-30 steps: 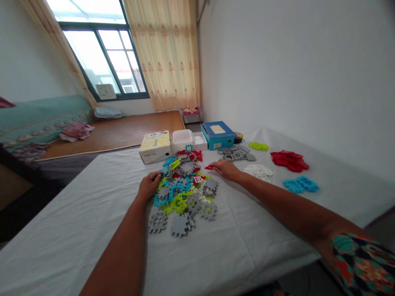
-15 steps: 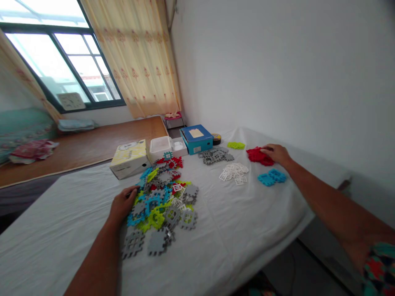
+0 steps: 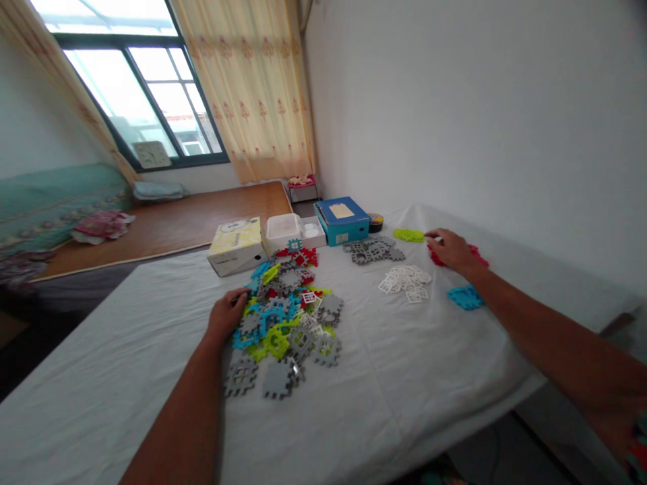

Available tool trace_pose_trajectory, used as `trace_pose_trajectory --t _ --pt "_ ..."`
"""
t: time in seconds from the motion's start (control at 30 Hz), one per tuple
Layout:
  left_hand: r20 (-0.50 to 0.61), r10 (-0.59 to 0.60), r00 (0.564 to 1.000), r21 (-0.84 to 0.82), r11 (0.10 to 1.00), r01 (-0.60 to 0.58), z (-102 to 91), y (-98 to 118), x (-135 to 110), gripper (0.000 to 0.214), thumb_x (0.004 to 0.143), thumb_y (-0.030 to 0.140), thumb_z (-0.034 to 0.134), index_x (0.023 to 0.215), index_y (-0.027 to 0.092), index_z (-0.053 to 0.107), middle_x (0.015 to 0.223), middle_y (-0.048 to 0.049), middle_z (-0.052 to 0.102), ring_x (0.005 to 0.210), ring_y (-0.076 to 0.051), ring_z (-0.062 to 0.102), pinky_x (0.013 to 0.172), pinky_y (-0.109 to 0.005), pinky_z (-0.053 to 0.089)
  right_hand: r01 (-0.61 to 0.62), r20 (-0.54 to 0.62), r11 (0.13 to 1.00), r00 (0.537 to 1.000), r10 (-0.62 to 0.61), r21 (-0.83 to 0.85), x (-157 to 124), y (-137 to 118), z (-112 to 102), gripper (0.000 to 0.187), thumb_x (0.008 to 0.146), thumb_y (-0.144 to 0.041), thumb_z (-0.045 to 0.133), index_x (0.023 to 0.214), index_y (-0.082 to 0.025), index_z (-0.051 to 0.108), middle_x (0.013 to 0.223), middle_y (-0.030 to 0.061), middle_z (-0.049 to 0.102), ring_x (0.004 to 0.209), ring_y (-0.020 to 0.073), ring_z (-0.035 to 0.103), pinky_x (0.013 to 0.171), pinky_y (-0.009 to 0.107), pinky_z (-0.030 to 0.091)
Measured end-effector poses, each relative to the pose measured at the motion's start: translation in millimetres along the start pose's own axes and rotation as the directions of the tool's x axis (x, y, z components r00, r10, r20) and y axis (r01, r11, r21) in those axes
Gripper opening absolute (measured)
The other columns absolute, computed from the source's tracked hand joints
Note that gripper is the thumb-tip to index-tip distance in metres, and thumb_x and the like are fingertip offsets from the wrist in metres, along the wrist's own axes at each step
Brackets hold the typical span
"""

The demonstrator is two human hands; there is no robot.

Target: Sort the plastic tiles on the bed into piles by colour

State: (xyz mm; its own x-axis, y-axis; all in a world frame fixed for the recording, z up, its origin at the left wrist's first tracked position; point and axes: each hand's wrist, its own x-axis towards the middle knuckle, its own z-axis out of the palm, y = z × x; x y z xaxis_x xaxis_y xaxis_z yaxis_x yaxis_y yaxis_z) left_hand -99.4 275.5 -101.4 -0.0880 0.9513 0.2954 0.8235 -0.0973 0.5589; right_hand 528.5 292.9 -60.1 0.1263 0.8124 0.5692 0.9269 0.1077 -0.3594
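Observation:
A mixed pile of plastic interlocking building pieces (image 3: 275, 340) in grey, blue, green and red lies on the white-covered table. At the pile's left edge rests my left hand (image 3: 227, 315), its fingers curled; whatever is in them is hidden. My right hand (image 3: 451, 250) reaches over the red pieces (image 3: 478, 256), partly covering them. Its fingers stretch left, with the tips close to the green pieces (image 3: 408, 235), and nothing shows in them. Nearby lie blue pieces (image 3: 464, 297), white window-like pieces (image 3: 406, 281) and grey pieces (image 3: 373, 250) in separate groups.
Behind the pile stand a yellow-and-white box (image 3: 236, 246), a white plastic container (image 3: 283, 230) and a blue box (image 3: 342, 221). A round black-and-yellow item (image 3: 375, 222) sits beside the blue box. The wall (image 3: 480, 121) borders the table's far right side.
My right hand has drawn back from the red pieces and moved left toward the green ones. The view has turned slightly left. My left hand stays by the pile.

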Motion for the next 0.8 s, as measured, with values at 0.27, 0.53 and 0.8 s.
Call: trace_pose_trajectory --t 0.27,0.53,0.8 --pt "-0.007 0.03 1.0 -0.068 0.997 -0.03 3.9 -4 -4 0.041 0.083 0.043 0.047 0.106 0.019 0.072 0.109 -0.0065 0.072 0.103 -0.023 0.065 0.094 -0.034 0.049 0.472 0.345 0.805 0.735 -0.584 0.359 -4 -188 120 0.052 0.078 -0.031 0.065 0.129 -0.022 0.058 0.121 0.0113 0.065 0.107 0.0258 0.061 0.096 0.043 0.047" --pt "-0.029 0.036 0.999 -0.127 0.991 -0.04 8.6 -8 -2 0.035 0.083 0.037 0.048 0.102 0.02 0.073 0.106 -0.006 0.073 0.101 -0.022 0.066 0.093 -0.035 0.051 0.429 0.492 0.878 0.729 -0.476 0.213 40 -270 191 0.076 0.069 -0.018 0.067 0.141 -0.018 0.044 0.144 0.0137 0.047 0.134 0.0295 0.042 0.111 0.047 0.03" --pt "-0.029 0.029 0.999 -0.129 0.991 -0.032 7.0 -5 -2 0.035 0.084 0.037 0.048 0.102 0.019 0.073 0.106 -0.0062 0.073 0.102 -0.022 0.066 0.092 -0.034 0.051 0.431 0.483 0.795 0.634 -0.604 0.427 43 -271 184 0.045 0.067 -0.011 0.064 0.112 -0.018 0.066 0.113 0.0075 0.066 0.104 0.0226 0.061 0.091 0.033 0.048"
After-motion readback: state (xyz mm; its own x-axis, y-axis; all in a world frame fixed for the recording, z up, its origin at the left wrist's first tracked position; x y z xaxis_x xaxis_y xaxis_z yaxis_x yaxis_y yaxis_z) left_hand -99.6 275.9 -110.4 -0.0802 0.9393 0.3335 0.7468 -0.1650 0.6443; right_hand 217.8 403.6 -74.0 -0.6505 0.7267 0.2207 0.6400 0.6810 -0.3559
